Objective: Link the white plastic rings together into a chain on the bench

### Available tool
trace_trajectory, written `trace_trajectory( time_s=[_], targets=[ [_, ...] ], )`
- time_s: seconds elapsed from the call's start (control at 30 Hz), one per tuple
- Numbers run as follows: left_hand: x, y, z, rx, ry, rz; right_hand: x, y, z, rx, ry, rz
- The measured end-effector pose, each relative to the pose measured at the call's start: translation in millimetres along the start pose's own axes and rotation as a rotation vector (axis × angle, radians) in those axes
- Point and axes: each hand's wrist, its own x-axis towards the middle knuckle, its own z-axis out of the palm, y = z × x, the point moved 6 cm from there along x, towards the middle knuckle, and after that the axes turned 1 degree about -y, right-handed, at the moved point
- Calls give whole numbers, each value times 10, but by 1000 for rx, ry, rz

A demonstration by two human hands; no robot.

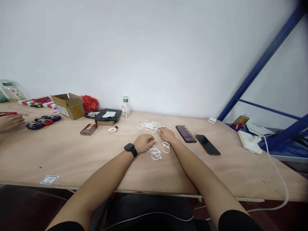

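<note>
Both my arms reach over a plywood table [72, 157]. My left hand [143, 142], with a black watch on the wrist, rests curled beside a small cluster of white rings [157, 152], its fingers closed on something I cannot make out. My right hand [166, 134] lies knuckles up with its fingertips touching the near edge of a larger heap of white rings [150, 125]; the fingers are bent and partly hidden.
Two dark phones [185, 133] [208, 144] lie right of my hands. A white bottle [125, 106], black pouch [107, 116], cardboard box [68, 106], red bag and small red box [88, 129] stand at the back left. Another person's hand [11, 122] rests at far left. Blue frame at right.
</note>
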Motion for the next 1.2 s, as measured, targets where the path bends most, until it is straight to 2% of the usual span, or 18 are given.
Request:
trace_trajectory(
  time_s=[0.17,0.3,0.4,0.53,0.63,0.77,0.9,1.03,1.2],
  targets=[
    [6,5,-3,9,10,11,-123,45,-44,58,79,12],
    [24,4,-18,30,70,18,-325,42,-193,171,192,-7],
    [20,-5,-20,20,114,25,-476,-78,-324,226,284,-15],
    [-8,12,-2,-35,130,61,-597,-330,-419,412,348,-15],
    [-25,66,-46,-70,184,102,-638,-540,-423,521,313,-78],
    [-17,142,-123,-68,219,121,-681,-721,-408,470,224,-190],
    [-8,126,-155,-78,193,45,-705,-726,-406,442,188,-224],
    [-16,96,-155,-91,186,-14,-710,-690,-407,493,210,-218],
    [-14,105,-144,-99,191,-2,-711,-679,-386,556,212,-186]
  ],
)
